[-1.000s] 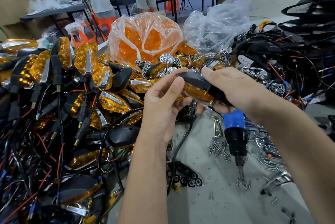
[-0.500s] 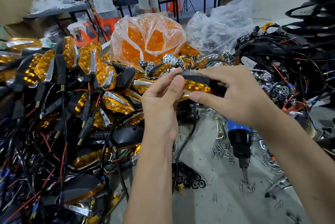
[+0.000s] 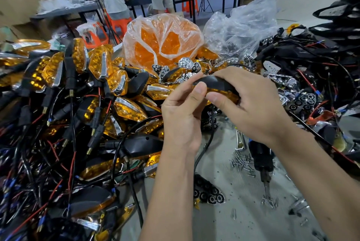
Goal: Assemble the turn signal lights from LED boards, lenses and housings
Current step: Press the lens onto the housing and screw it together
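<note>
Fingers of both the left hand (image 3: 181,118) and right hand (image 3: 251,108) pinch the turn signal (image 3: 216,85) between them.

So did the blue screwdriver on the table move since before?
No. The electric screwdriver lies in the same spot beside the loose screws, bit toward the viewer; only the camera shifted, and the right hand hides its blue top.

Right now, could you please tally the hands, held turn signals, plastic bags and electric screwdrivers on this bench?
Hands: 2 (left hand, right hand)
Held turn signal: 1
Plastic bags: 2 (orange-filled bag, clear bag)
Electric screwdriver: 1
Total: 6
</note>
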`<move>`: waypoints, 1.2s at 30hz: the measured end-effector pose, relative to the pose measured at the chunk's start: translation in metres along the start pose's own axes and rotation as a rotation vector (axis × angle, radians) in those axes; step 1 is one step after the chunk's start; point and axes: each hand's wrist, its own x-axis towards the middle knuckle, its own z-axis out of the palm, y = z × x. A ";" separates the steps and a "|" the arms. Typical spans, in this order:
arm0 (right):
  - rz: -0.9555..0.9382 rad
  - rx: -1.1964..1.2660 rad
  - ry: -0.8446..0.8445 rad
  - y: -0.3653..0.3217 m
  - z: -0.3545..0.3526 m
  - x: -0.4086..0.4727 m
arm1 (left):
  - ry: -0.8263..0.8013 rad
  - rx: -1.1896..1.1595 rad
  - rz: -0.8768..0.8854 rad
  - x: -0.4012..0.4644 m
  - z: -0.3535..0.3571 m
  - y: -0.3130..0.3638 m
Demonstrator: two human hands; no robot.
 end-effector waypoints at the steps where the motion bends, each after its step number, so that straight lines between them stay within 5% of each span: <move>1: 0.004 -0.017 0.004 -0.001 0.001 0.000 | 0.012 -0.005 -0.008 0.000 0.000 0.000; 7: 0.064 0.043 -0.038 0.004 0.002 0.001 | 0.056 0.085 0.013 0.000 0.002 -0.002; 14: 0.240 0.626 -0.154 0.012 0.002 -0.003 | -0.088 0.196 -0.018 0.000 -0.003 0.002; 28: 0.335 0.576 -0.071 0.017 0.004 0.000 | -0.013 0.259 -0.007 0.000 0.006 -0.012; 33: 0.512 0.630 -0.204 0.021 0.005 -0.001 | 0.084 0.344 -0.111 0.005 0.003 -0.012; 36: 0.431 0.645 -0.325 0.022 -0.005 0.000 | 0.158 0.344 -0.156 0.008 -0.002 -0.007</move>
